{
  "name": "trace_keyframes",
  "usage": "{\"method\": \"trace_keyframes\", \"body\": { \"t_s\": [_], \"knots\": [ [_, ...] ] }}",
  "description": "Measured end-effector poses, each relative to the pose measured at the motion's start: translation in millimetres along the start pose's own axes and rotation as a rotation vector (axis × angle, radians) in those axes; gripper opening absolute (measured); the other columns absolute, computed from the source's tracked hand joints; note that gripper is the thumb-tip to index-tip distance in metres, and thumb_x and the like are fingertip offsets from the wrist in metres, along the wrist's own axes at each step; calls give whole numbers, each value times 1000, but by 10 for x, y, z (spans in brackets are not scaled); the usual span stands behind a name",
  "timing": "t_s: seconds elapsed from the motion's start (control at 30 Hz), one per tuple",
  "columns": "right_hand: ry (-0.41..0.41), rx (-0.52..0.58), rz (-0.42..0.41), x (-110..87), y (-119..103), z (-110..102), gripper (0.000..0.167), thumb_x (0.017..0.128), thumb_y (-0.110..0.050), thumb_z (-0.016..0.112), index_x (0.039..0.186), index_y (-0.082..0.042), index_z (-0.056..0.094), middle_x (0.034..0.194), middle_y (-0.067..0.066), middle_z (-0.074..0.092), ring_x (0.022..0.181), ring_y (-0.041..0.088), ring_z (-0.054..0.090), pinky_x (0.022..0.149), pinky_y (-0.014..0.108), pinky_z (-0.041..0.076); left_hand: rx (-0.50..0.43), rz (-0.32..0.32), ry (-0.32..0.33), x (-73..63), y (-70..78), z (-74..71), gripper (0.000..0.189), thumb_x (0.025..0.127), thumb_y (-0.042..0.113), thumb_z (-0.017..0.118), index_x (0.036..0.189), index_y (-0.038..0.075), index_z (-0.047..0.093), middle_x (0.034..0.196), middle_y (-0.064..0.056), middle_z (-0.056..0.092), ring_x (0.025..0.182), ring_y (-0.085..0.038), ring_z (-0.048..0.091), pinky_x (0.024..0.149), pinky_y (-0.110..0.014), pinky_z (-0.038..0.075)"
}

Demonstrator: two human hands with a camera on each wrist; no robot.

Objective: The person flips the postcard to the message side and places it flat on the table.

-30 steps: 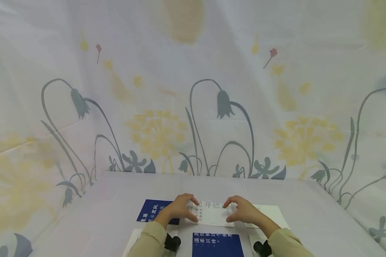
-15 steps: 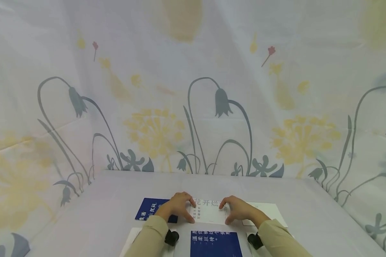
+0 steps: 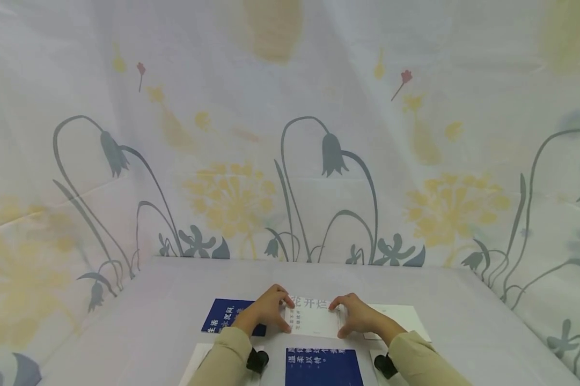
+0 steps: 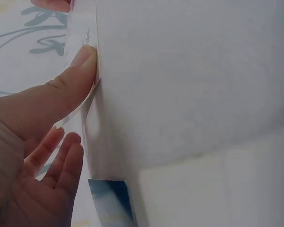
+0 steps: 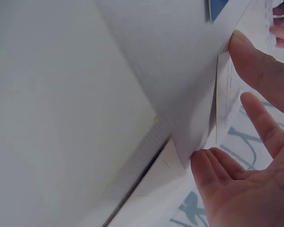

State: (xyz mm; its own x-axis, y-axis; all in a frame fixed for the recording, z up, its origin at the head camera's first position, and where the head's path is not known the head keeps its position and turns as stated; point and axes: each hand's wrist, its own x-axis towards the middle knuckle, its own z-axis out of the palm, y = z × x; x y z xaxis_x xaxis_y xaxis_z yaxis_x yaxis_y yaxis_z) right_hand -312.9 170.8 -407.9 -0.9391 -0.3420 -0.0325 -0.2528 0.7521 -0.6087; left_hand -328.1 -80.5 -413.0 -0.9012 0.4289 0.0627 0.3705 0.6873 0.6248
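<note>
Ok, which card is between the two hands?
The white card with grey characters, middle of the far row, between left hand and right hand; the others lie outside that gap.

Left sleeve (image 3: 222,362) and right sleeve (image 3: 422,362) of pale khaki cloth, long, lightly creased, ending near the wrists, small black rounded device (image 3: 257,360) at left cuff (image 3: 235,340), similar black device (image 3: 385,365) at right.

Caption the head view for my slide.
Left hand and right hand hold a white card by opposite sides, blue card nearer the camera.
</note>
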Motion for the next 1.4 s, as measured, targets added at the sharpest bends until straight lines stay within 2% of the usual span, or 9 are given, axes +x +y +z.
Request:
{"method": "trace_keyframes", "body": {
  "t_s": [0.23,0.4,0.57,0.73,0.83,0.97,1.13,1.2,1.4],
  "knots": [
    [54,31,-64,-78,26,69,52,60,2,83,105,-9,60,114,18,44,88,27,50,76,44,48,-168,-4,38,-37,-36,56,47,57,-5,85,98,1,63,121,-11,40,73,-16,50,61,-27,45],
    [164,45,-108,-98,9,73,56,56,7,82,106,-5,61,123,25,42,83,25,54,67,36,51,-180,5,66,-40,-28,52,48,59,-4,85,101,2,63,125,-14,39,72,-15,51,60,-26,46],
    [271,63,-111,-83,22,78,55,53,7,83,103,-5,64,109,14,53,73,16,54,58,26,49,-196,-15,101,-62,5,44,46,60,-5,84,101,2,64,126,-16,38,72,-15,50,58,-26,46],
    [261,175,-123,-69,36,63,50,62,9,78,109,0,63,96,11,57,58,14,55,47,26,49,-213,-60,161,-88,20,55,46,60,-6,83,101,3,64,116,-15,40,69,-16,48,55,-26,44],
    [264,234,-103,-56,41,60,48,67,10,75,113,1,61,98,14,57,54,15,56,45,28,51,-234,-71,201,-103,17,62,45,61,-6,82,102,3,64,111,-14,42,72,-17,49,56,-28,45],
    [315,273,-62,-37,34,60,50,73,12,69,120,0,57,108,17,56,59,15,56,45,28,51,-259,-64,243,-109,16,79,45,64,-6,80,104,4,63,108,-11,46,76,-18,51,57,-28,47],
    [392,323,-21,-9,-2,39,61,75,14,64,131,1,44,97,15,58,61,16,57,44,29,51,-330,-50,312,-91,35,95,44,66,-10,76,106,2,64,101,-11,51,77,-19,51,57,-29,47],
    [416,336,-10,-4,-18,26,56,76,12,64,128,4,46,89,12,59,60,17,58,45,29,52,-356,-49,348,-74,33,95,44,66,-11,74,107,1,64,101,-11,53,77,-19,52,58,-30,48],
    [458,380,6,-1,-39,-14,23,79,7,66,101,8,59,71,6,58,57,18,60,49,28,54,-420,-47,411,-47,2,45,41,69,-8,73,108,0,64,104,-11,58,81,-20,57,62,-30,52]
  ]
}}
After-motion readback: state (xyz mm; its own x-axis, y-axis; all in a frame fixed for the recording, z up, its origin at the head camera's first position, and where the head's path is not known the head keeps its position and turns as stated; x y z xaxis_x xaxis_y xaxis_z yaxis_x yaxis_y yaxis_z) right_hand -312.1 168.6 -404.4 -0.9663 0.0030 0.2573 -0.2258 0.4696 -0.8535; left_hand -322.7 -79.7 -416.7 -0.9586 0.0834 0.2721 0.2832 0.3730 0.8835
